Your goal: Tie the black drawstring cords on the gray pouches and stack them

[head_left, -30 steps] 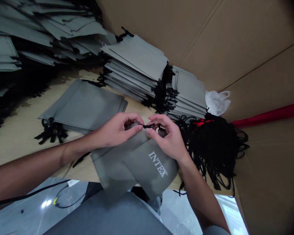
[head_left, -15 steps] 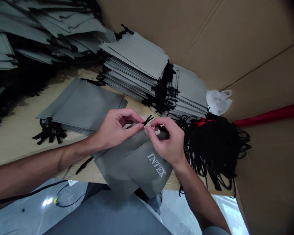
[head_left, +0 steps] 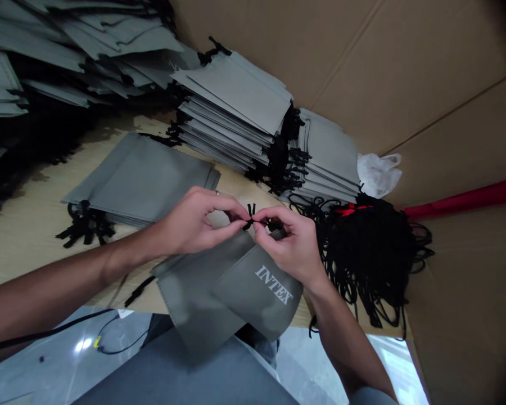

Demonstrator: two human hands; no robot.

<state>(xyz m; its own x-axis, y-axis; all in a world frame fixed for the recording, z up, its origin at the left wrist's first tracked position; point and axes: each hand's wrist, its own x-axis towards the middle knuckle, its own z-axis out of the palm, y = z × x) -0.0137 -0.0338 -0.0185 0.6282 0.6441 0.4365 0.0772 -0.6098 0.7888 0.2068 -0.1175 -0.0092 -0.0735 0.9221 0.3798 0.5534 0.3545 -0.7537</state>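
The cord point(head_left: 252, 209) between my fingers point(head_left: 234, 227) is solid black. Below it I see my pouch point(head_left: 257, 298) in plain dull grey, marked with white capitals, INTEX point(head_left: 274, 284). The flat pile point(head_left: 139, 174) to my left is bluish grey, edged with a fine stitched line; the taller stack point(head_left: 244, 90) looks paler grey. My heap of cords point(head_left: 366, 253) is black with a bright red tie point(head_left: 352, 210). I have a white bag point(head_left: 379, 174), a deep red strip point(head_left: 464, 198), brown cardboard point(head_left: 362, 62) and a pale tan worktop point(head_left: 34, 225) around me.
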